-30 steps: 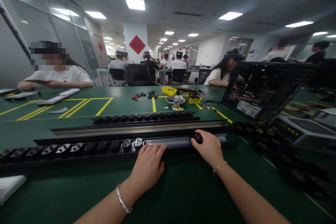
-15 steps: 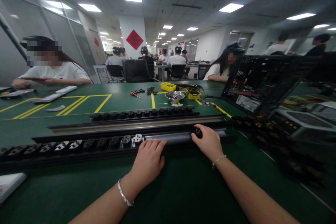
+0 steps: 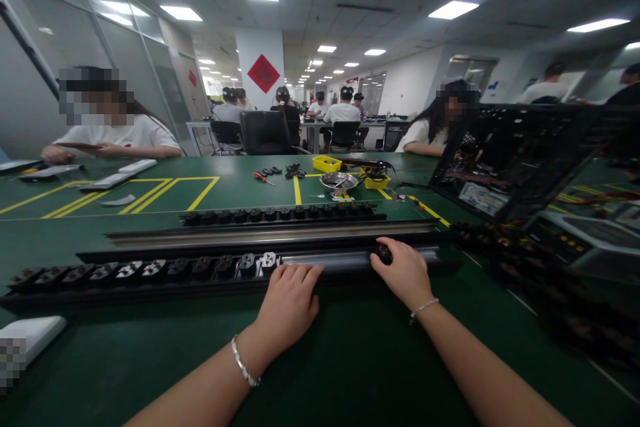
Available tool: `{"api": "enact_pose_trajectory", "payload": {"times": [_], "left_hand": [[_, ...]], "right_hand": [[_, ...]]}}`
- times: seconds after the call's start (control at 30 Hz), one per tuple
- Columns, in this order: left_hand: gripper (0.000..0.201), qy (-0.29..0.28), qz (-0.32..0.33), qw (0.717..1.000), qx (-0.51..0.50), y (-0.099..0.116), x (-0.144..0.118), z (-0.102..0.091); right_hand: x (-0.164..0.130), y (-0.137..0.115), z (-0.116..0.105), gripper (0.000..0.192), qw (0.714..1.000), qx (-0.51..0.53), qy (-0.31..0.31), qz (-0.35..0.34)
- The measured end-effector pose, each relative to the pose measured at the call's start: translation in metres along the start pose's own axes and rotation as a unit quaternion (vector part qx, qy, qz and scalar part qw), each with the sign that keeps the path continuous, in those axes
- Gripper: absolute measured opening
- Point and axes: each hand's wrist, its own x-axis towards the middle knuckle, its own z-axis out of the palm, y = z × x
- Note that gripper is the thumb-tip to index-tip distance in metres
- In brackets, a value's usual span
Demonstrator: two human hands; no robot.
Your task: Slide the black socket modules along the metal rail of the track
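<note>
Hand positions remain unchanged. Right hand [image 3: 405, 271] grips black piece [image 3: 385, 253] at near rail's [image 3: 345, 259] right portion. Left hand [image 3: 289, 301] rests on the rail; finger closure cannot be determined.

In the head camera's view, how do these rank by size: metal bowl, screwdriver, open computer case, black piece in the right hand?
1. Open computer case
2. Metal bowl
Unsure: screwdriver and black piece; the right hand partly covers the piece, which is nearer the camera.

Silvery bracelets [image 3: 241, 363] (left one thicker).
</note>
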Motion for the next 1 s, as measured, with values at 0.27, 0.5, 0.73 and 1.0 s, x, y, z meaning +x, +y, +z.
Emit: {"api": "enact_pose_trajectory", "payload": {"times": [0.27,0.5,0.73,1.0], "left_hand": [[0.046,-0.005,-0.001,1.0,0.01,0.0013,0.0002,-0.0013],[0.045,-0.003,0.003,1.0,0.007,0.0042,0.0018,-0.001],[0.045,-0.013,0.0,1.0,0.008,0.0055,0.0029,-0.0023],[0.046,-0.015,0.0,1.0,-0.007,0.0055,0.0029,-0.0035]], "right_hand": [[0.0005,0.0005,-0.0004,0.038,1.0,0.004,-0.011,0.007],[0.0005,-0.0004,-0.0016,0.038,1.0,-0.001,-0.013,0.003],[0.0003,0.0012,-0.0009,0.038,1.0,-0.002,-0.01,-0.003],[0.0004,0.0018,-0.001,0.037,1.0,-0.001,-0.019,-0.002]]}}
